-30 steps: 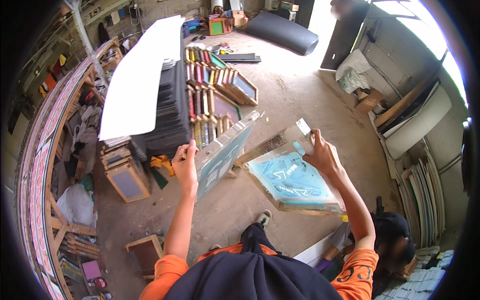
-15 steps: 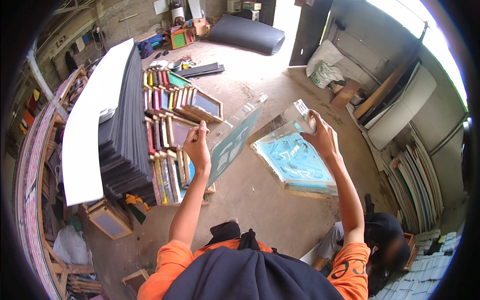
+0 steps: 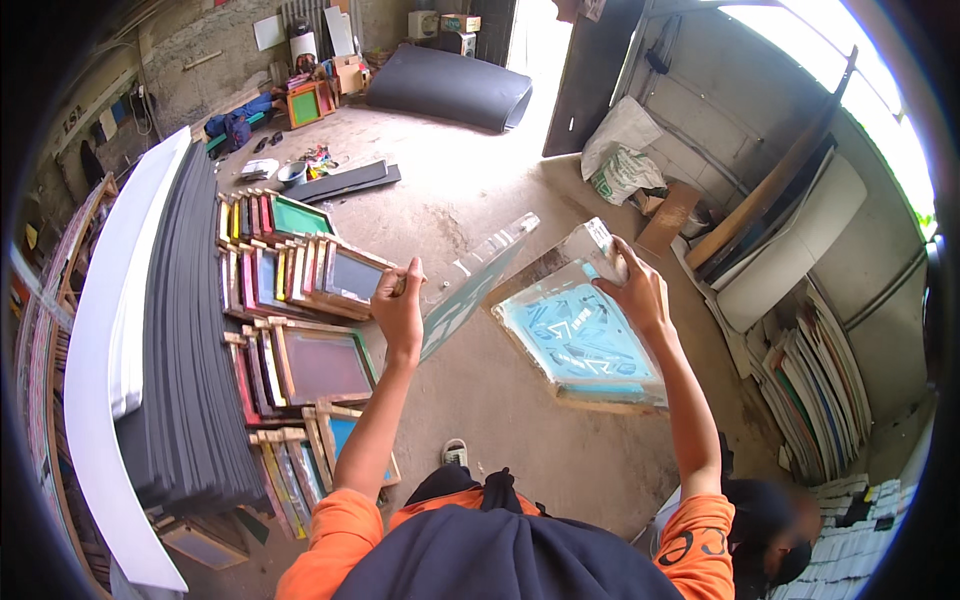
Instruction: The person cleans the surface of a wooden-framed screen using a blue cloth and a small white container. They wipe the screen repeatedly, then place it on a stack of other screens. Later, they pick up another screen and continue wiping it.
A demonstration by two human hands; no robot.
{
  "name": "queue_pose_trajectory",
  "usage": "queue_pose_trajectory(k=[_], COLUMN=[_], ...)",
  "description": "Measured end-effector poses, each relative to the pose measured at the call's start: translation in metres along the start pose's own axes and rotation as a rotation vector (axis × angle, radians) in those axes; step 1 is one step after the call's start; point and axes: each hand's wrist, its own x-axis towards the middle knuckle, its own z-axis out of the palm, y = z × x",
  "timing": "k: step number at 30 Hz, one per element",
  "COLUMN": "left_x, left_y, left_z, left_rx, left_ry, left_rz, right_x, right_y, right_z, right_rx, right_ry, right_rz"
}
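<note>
My left hand (image 3: 398, 312) is closed on the edge of a screen-printing frame (image 3: 480, 285) with a green-grey mesh. This frame stands steeply tilted, seen nearly edge-on, with strips of clear tape along its upper edge. My right hand (image 3: 640, 292) grips the upper right border of a second screen-printing frame (image 3: 570, 335), its thumb lying over the near face. That one has a bright blue mesh with pale shapes and worn, taped borders, and it faces up toward me. Both frames are held apart over the concrete floor.
Rows of wooden screen frames (image 3: 320, 360) stand on the left, beside a tall stack of dark sheets (image 3: 190, 370) with a white sheet (image 3: 100, 400). A rolled black sheet (image 3: 450, 88) lies far back. Boards (image 3: 815, 385) lean at the right wall; a person (image 3: 765, 520) crouches lower right.
Surroundings have shifted left in the picture, and more of the stored frames shows. The left-hand frame is now turned more edge-on. Both hands keep their grip, and a shoe has come into view below.
</note>
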Motion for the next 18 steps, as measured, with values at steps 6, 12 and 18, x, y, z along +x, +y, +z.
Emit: queue_pose_trajectory(k=[6,12,18], left_x=[0.106,0.207,0.307], left_y=[-0.021,-0.074,-0.122], left_z=[0.065,0.107,0.143], left_rx=[0.067,-0.014,-0.025], left_ry=[-0.018,-0.017,-0.019], left_rz=[0.026,0.103,0.096], right_x=[0.117,0.226,0.34], right_y=[0.019,0.038,0.043], right_z=[0.025,0.074,0.139], right_rx=[-0.015,0.028,0.076], right_ry=[0.059,0.06,0.07], right_rz=[-0.064,-0.026,-0.155])
